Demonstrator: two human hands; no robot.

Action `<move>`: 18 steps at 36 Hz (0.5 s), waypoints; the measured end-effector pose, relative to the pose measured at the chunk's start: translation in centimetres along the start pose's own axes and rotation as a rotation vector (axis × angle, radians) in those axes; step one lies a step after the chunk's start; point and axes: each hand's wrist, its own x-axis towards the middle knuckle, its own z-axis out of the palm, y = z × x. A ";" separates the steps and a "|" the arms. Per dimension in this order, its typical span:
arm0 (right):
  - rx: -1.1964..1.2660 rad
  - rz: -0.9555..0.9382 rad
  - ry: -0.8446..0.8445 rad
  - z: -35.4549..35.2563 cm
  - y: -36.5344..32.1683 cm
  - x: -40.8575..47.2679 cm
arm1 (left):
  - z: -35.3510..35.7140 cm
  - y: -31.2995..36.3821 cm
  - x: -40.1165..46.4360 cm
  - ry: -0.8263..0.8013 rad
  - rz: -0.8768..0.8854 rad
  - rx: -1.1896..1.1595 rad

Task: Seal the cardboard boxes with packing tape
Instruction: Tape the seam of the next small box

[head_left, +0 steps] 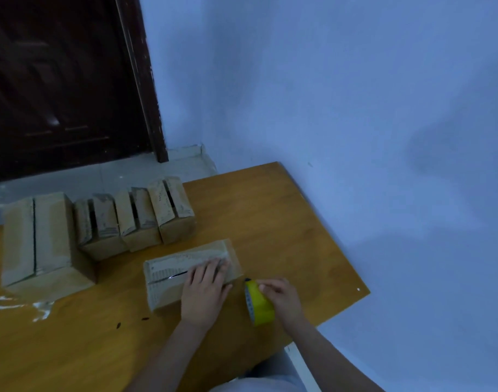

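A small cardboard box (168, 271) lies on the wooden table (270, 222) in front of me, its top flaps meeting in a dark seam. My left hand (205, 292) presses flat on the right part of its top, fingers straight. Just right of the box, my right hand (281, 297) grips a yellow roll of packing tape (257, 302) that stands on edge on the table. Behind are three small boxes (134, 219) in a row with open seams, and a larger box (41, 241) at the left.
The table's right edge (341, 244) runs along a blue wall. White smears (41, 309) mark the table at the left. A dark wooden door (58, 80) stands behind on the floor level. My lap shows at the bottom.
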 end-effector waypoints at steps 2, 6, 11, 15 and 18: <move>0.031 0.018 0.028 -0.6 0.1 0.5 | -0.4 -0.8 -0.3 0.026 0.073 -0.044; 0.060 0.045 0.032 -1.1 0.4 0.8 | -1.5 -2.1 -0.4 -0.053 0.073 -0.083; 0.143 0.098 0.022 -0.5 0.5 0.7 | -3.5 -1.0 1.5 -0.102 -0.115 -0.234; 0.142 0.118 0.019 0.1 0.4 0.7 | -3.6 0.3 4.6 -0.263 -0.192 -0.235; 0.145 0.138 0.030 0.0 0.4 0.7 | -2.6 0.9 6.1 -0.407 -0.243 -0.162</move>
